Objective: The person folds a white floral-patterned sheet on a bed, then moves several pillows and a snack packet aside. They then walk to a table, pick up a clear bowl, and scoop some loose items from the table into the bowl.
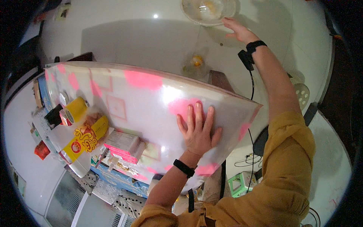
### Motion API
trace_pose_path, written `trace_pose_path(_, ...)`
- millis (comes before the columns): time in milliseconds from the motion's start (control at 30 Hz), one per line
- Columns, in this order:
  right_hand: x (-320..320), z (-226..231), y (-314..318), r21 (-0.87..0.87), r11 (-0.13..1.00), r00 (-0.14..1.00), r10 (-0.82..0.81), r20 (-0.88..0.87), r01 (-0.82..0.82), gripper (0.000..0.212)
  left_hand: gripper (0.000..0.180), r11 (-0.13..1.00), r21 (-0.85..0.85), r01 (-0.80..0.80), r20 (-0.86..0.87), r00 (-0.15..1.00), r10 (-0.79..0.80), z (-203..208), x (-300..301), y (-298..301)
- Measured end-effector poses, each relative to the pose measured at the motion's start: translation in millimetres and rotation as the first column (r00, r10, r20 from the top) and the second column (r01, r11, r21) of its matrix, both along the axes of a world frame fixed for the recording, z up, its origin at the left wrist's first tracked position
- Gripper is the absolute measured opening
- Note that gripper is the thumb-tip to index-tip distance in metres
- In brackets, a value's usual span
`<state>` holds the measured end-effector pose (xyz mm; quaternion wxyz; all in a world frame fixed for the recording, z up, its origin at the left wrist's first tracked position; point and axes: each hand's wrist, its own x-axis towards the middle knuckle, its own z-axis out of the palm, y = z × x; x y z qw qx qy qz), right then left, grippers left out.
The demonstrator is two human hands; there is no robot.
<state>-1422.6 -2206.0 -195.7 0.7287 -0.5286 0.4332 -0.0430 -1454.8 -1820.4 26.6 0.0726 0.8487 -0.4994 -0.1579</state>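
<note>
My left hand (198, 130) lies flat with its fingers spread on a table (143, 109) covered in clear plastic over a white and pink patterned sheet. Past the table's far right edge my right hand (241, 31) stretches out, its fingers extended and apart. Its fingertips are beside the rim of a round pale container (185, 10) on the floor, with something clear and yellowish inside. I cannot tell whether they touch it. Nothing shows in either hand. Between that container and the table, a clear bag with an orange item (196, 61) sits on the floor.
At the table's left are a yellow roll (76, 109), a dark flat object (53, 116), a yellow snack bag (92, 134) and a pink-and-white box (123, 146). A black cable (252, 85) hangs from my right wrist. A green-and-white box (241, 183) and a stool (301, 94) stand at the right.
</note>
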Motion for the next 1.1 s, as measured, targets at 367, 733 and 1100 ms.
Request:
trace_pose_path(367, -207, 17, 69, -0.130, 0.787, 0.727, -0.610, -0.315, 0.604, 0.026, 0.077, 0.999, 0.030, -0.021, -0.039, 0.999, 0.022, 3, 1, -3)
trace_pose_path(733, -371, 130, 288, -0.291, 0.594, 0.419, -0.767, -0.486, 0.750, 0.024, 0.082, 0.997, 0.057, -0.056, -0.217, 0.974, 0.067, 44, 10, -7)
trace_pose_path(1100, -424, 246, 513, -0.330, 0.364, 0.290, -0.923, -0.251, 0.871, 0.018, 0.064, 0.778, -0.555, -0.294, -0.688, 0.688, -0.231, 317, -23, 54)
